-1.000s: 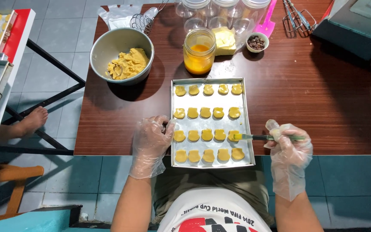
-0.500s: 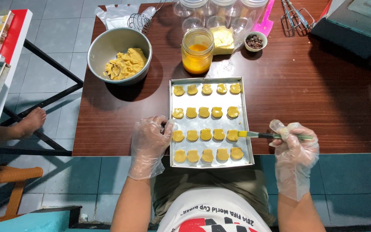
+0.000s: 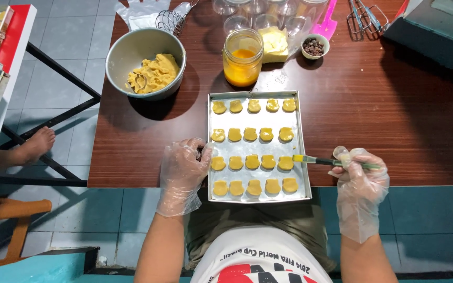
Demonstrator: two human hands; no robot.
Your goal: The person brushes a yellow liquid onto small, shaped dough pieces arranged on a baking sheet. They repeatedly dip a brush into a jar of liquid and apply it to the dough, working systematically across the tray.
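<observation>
The brush (image 3: 321,161) lies level over the right rim of the tray (image 3: 258,198), its yellow bristle tip just beside the last cookie of the third row, handle running right into the right hand (image 3: 360,175). That hand (in a clear plastic glove) pinches the handle between fingers and thumb. The left hand (image 3: 183,170), gloved too, rests on the table (image 3: 384,120) with fingers curled against the tray's left rim, closed on nothing else. The tray sits at the table's near edge, partly overhanging it, and carries four rows of five pale cookies (image 3: 251,134). Behind the tray stands a jar (image 3: 243,57) of orange-yellow liquid; left of it is a metal bowl (image 3: 145,63) with a lump of dough. A small cup (image 3: 314,46) of dark bits sits right of the jar, a block of butter (image 3: 275,44) between them.
</observation>
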